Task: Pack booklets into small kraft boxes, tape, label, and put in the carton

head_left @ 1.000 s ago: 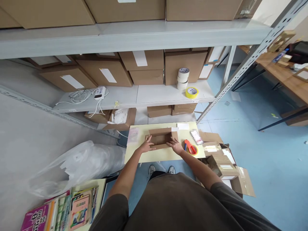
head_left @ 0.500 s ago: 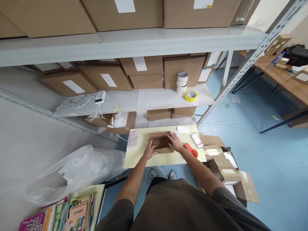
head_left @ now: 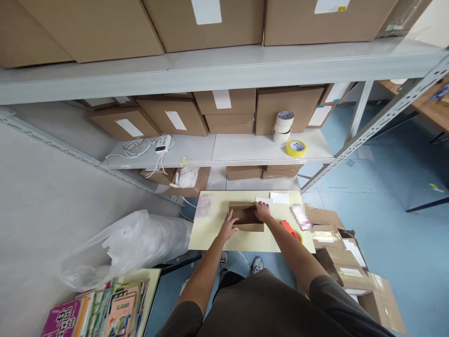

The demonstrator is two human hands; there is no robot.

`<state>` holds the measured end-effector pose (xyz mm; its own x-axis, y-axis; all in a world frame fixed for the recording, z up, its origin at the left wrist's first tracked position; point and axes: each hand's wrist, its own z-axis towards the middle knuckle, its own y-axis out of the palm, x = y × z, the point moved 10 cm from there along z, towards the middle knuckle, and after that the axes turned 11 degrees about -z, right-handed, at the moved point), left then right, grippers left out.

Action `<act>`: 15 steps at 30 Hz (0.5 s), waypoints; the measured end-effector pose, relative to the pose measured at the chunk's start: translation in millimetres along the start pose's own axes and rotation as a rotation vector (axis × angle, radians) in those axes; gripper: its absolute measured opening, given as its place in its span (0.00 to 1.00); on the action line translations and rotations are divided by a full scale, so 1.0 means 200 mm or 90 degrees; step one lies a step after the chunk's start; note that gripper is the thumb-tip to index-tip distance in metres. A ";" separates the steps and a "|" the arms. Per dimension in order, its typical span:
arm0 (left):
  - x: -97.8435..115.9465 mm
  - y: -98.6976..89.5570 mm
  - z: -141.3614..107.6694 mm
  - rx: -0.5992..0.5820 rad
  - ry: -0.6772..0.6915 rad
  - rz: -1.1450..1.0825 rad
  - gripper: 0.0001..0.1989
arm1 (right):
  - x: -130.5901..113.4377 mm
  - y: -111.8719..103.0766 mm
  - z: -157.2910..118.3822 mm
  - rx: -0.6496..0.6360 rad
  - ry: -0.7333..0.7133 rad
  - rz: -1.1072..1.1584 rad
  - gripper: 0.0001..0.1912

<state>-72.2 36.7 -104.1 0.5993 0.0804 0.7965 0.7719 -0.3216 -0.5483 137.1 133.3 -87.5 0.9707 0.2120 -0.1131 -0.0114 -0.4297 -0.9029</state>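
An open-topped small cardboard box (head_left: 250, 228) lies on the pale yellow tabletop (head_left: 210, 238), its brown inside showing. My left hand (head_left: 228, 225) grips the box's left end, fingers over the edge and thumb along the near side. At the right end, my right hand (head_left: 262, 211) is closed over the rim, its fingertips partly hidden. Just behind the box are white paper cards (head_left: 279, 198). To the right of it lies a red tape dispenser (head_left: 289, 229) with a yellow roll.
Metal shelving behind the table bears cartons (head_left: 231, 124), white tape rolls (head_left: 281, 133), yellow tape (head_left: 296, 148) and a cabled power strip (head_left: 163, 143). A plastic bag (head_left: 140, 238) and books (head_left: 105, 309) are at left. Opened cartons (head_left: 345, 269) are piled at right.
The view has shifted left, so everything appears further right. My right hand's fingers have curled more over the box's right end; my left hand stays at the left end.
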 end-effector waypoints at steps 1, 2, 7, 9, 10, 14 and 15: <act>0.01 0.00 0.00 0.002 0.008 -0.012 0.27 | 0.01 0.01 0.01 -0.004 0.010 0.005 0.25; 0.01 0.00 0.00 0.003 0.016 -0.021 0.27 | 0.01 0.01 0.01 -0.004 0.022 0.011 0.22; 0.02 -0.02 -0.03 -0.005 0.030 -0.034 0.30 | 0.00 -0.01 -0.02 0.077 0.075 0.022 0.19; 0.04 -0.05 -0.05 0.007 0.050 -0.031 0.37 | -0.02 -0.03 -0.04 0.105 0.092 0.023 0.21; 0.04 -0.07 -0.06 0.016 0.064 -0.031 0.42 | -0.04 -0.04 -0.05 0.115 0.103 0.021 0.24; 0.03 -0.16 -0.09 0.024 0.105 -0.049 0.57 | -0.17 -0.13 -0.10 0.191 0.139 0.019 0.38; 0.02 -0.19 -0.10 0.024 0.114 -0.061 0.58 | -0.23 -0.16 -0.11 0.218 0.137 0.028 0.39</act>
<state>-104.2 30.9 -75.1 0.4773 -0.0610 0.8766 0.8333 -0.2850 -0.4736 98.8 118.2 -44.6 0.9951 -0.0049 -0.0986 -0.0985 -0.1087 -0.9892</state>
